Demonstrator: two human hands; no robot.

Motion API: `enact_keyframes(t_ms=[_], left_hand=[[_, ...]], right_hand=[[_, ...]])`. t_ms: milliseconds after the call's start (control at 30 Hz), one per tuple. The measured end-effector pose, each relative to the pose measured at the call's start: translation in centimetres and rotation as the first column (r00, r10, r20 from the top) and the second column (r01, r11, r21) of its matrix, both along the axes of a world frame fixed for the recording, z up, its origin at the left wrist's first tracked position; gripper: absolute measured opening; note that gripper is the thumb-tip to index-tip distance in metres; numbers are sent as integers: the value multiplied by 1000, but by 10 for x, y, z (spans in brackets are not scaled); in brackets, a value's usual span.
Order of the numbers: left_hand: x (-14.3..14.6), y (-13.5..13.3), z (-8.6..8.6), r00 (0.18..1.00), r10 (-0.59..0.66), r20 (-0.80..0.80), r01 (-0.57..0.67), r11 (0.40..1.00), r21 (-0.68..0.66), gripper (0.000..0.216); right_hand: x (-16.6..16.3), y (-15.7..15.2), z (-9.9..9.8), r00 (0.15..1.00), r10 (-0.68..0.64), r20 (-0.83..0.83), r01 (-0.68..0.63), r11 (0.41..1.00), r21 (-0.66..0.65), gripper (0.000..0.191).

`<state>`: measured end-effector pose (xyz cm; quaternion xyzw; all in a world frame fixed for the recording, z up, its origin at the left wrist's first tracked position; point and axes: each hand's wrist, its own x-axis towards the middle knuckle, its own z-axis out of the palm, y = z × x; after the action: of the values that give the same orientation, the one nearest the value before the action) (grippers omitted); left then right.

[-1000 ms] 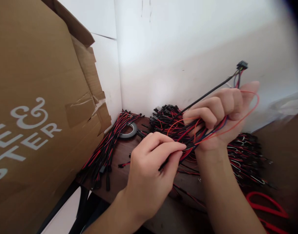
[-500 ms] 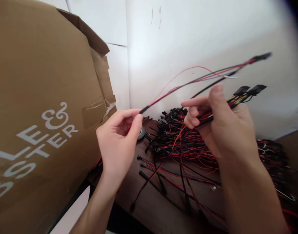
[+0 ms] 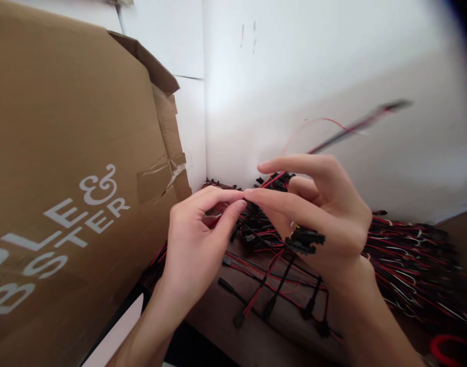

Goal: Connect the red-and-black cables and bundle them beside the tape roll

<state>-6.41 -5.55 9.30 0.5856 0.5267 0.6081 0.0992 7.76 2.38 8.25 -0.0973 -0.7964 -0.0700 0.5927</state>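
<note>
My left hand (image 3: 203, 234) is closed, thumb and forefinger pinching the end of a wire harness (image 3: 333, 137) mostly hidden by the fingers. Its red and black wires run up to the right behind my other hand, and the far connector is blurred. My right hand (image 3: 325, 209) touches the left fingertips with one finger, while its forefinger stretches out above. Black connectors (image 3: 305, 240) with a bit of yellow wire stick out under the right palm, which seems curled round their cables.
A large cardboard box (image 3: 65, 127) stands at the left. Piles of red and black wire harnesses (image 3: 405, 265) lie on the dark table (image 3: 214, 316) against the white wall (image 3: 313, 61). Several loose cables (image 3: 256, 285) spread in front. A red ring-shaped thing (image 3: 447, 346) shows at lower right.
My right hand has moved left and turned, bringing its fingers to the left fingertips. The connectors it carries now hang below the palm. The view has shifted slightly.
</note>
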Motion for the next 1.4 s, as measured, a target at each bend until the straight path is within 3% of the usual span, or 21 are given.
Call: enact_keyframes(t_ms=[167, 300, 600, 800, 1100, 1400], left_hand=[[1, -4, 2, 999, 2, -38, -2, 1000, 12, 10], [3, -6, -1, 995, 47, -85, -44, 998, 43, 10], [1, -5, -7, 924, 181, -338, -99, 964, 246, 9], [0, -3, -6, 892, 247, -379, -104, 928, 359, 10], [-1, -6, -7, 880, 271, -390, -143, 935, 325, 9], [-2, -8, -7, 840, 307, -447, -193, 939, 283, 8]], right_hand=[[9, -1, 8, 990, 48, 129, -47, 999, -11, 27], [12, -1, 10, 984, 57, 166, -53, 998, -29, 33], [9, -3, 7, 977, -18, 214, 35, 997, -74, 31], [9, -4, 5, 976, -24, 215, 43, 995, -84, 33], [4, -4, 3, 983, 73, 165, -50, 988, -144, 30], [-5, -6, 4, 988, 14, 157, 4, 994, -113, 24]])
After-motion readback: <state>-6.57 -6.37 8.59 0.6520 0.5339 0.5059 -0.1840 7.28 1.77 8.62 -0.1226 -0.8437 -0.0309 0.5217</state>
